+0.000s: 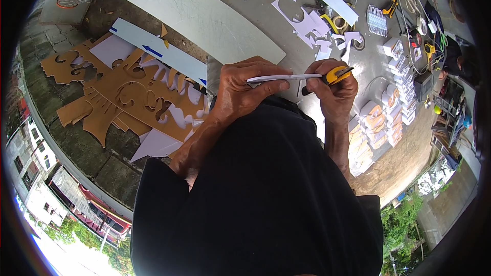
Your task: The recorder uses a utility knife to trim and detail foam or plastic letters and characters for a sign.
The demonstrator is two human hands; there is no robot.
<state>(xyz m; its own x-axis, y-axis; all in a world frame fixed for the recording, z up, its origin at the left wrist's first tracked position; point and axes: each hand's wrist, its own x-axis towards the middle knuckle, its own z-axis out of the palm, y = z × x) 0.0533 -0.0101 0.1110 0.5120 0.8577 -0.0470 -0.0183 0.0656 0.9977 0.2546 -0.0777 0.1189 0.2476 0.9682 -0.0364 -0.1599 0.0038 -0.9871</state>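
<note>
Grey floor [255, 0] spreads out ahead, with brown boards [110, 79] full of cut shapes off to the left, and a thin white piece [271, 77] is up in the air between the two hands. Pinching it is the left hand [238, 87], while the right hand [335, 94] curls around a yellow knife [336, 75] by the other end; to do this well, I think, hold the piece still, use small strokes, and keep fingers away from the blade. Blue arrows [152, 51] mark a long white strip [178, 61], but I can't read any words.
</note>
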